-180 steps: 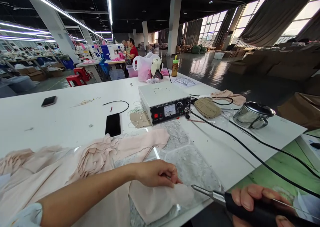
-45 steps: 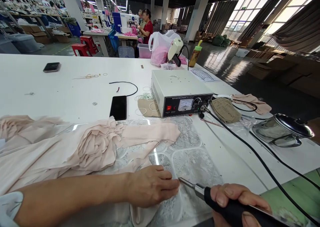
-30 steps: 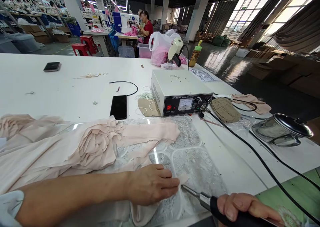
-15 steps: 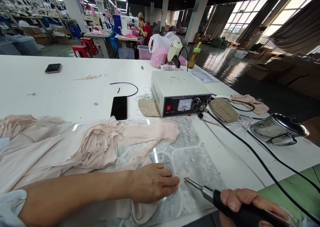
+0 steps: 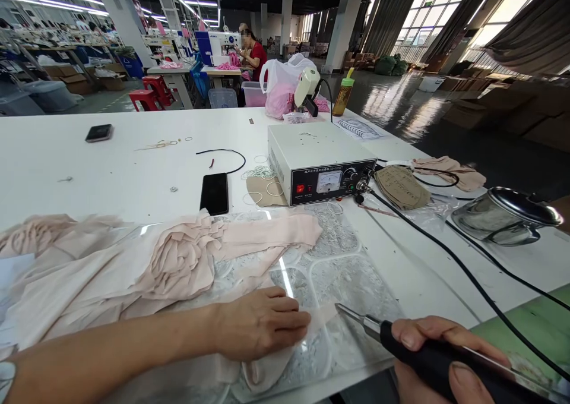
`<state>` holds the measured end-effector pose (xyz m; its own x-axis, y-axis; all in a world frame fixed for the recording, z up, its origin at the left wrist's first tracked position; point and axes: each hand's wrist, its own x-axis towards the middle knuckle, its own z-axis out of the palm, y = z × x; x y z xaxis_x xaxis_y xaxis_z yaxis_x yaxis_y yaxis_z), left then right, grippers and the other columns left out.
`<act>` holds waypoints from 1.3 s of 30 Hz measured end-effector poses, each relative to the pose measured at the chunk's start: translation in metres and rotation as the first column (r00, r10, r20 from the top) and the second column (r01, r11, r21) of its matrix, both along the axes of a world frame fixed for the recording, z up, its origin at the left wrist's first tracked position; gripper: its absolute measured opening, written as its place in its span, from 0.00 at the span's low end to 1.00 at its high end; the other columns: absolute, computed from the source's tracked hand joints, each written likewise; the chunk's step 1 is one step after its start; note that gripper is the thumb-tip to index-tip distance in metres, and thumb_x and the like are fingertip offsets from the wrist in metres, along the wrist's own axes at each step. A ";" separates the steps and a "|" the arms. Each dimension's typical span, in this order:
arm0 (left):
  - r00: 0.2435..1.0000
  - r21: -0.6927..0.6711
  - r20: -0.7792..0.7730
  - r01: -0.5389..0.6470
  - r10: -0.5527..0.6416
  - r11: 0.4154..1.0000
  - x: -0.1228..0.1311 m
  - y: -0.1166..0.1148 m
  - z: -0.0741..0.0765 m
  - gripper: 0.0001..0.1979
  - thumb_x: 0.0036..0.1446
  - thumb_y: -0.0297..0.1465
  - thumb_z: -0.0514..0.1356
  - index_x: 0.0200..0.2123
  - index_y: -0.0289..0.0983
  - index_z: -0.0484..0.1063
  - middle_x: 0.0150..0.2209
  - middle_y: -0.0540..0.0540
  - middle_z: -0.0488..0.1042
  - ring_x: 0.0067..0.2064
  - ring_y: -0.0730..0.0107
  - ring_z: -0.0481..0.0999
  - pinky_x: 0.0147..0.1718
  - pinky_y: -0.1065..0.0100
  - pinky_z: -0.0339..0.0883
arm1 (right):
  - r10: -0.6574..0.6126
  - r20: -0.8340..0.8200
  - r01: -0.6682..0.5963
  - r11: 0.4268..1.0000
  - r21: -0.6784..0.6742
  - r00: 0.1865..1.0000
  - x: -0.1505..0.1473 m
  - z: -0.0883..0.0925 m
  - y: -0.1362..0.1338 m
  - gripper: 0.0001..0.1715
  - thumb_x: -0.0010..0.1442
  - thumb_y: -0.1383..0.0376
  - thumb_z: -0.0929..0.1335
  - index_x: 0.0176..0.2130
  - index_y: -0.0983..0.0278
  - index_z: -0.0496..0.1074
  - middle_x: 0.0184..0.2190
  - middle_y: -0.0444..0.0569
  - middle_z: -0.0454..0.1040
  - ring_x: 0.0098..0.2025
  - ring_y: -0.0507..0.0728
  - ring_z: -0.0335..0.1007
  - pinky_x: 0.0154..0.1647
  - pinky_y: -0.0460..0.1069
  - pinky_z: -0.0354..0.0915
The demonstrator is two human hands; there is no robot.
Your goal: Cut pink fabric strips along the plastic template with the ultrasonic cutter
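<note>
My left hand (image 5: 266, 327) is closed over a thin pale pink fabric strip (image 5: 324, 316) on a clear patterned mat (image 5: 351, 273). The strip's sheer end sticks out past the fingertips. Wrapped in my right hand (image 5: 439, 356) is a handheld ultrasonic tool (image 5: 387, 335) with a black handle and a pointed metal tip. That tip meets the outer end of the strip; whether it presses on it I cannot tell. A gathered heap of pale pink fabric (image 5: 178, 255) lies beyond my left forearm, and a folded fabric band (image 5: 271, 234) extends from it.
Behind the mat stands a white control box (image 5: 323, 166) with a dial; its black cable (image 5: 445, 258) runs down the right side. A phone (image 5: 214, 193), brown paper patterns (image 5: 401, 187) and a steel pot (image 5: 503, 217) sit around it. A person (image 5: 256, 53) works at a sewing machine beyond.
The tool tip has moved slightly right, and my left hand slightly left. More of the sheer strip end now shows between the fingertips and the tip.
</note>
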<state>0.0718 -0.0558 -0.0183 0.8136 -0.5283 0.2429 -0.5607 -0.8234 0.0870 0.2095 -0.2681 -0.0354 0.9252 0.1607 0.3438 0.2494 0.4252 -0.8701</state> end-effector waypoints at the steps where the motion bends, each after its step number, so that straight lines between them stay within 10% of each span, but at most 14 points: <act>1: 1.000 -0.007 -0.005 0.005 -0.005 1.000 -0.001 0.001 0.001 0.10 0.69 0.24 0.51 0.42 0.30 0.73 0.49 0.41 0.75 0.40 0.67 0.72 0.38 0.65 0.62 | -0.024 -0.004 0.024 1.000 0.019 1.000 0.000 0.002 0.002 0.07 0.49 0.64 0.65 0.33 0.61 0.65 0.27 0.44 0.63 0.24 0.54 0.62 0.20 0.52 0.63; 39: 0.921 0.007 -0.081 0.383 -0.382 0.924 0.053 0.037 0.001 0.13 0.70 0.35 0.53 0.40 0.36 0.74 0.54 0.49 0.74 0.60 0.62 0.68 0.63 0.63 0.53 | 0.011 -0.025 -0.006 0.985 0.173 1.000 0.006 0.004 0.018 0.07 0.54 0.62 0.69 0.35 0.60 0.70 0.28 0.44 0.69 0.21 0.50 0.64 0.22 0.50 0.68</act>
<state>0.1247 -0.0190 -0.0173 0.5640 -0.8075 0.1729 -0.8257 -0.5497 0.1267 0.2157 -0.2505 -0.0314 0.9330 0.1089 0.3430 0.2235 0.5716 -0.7895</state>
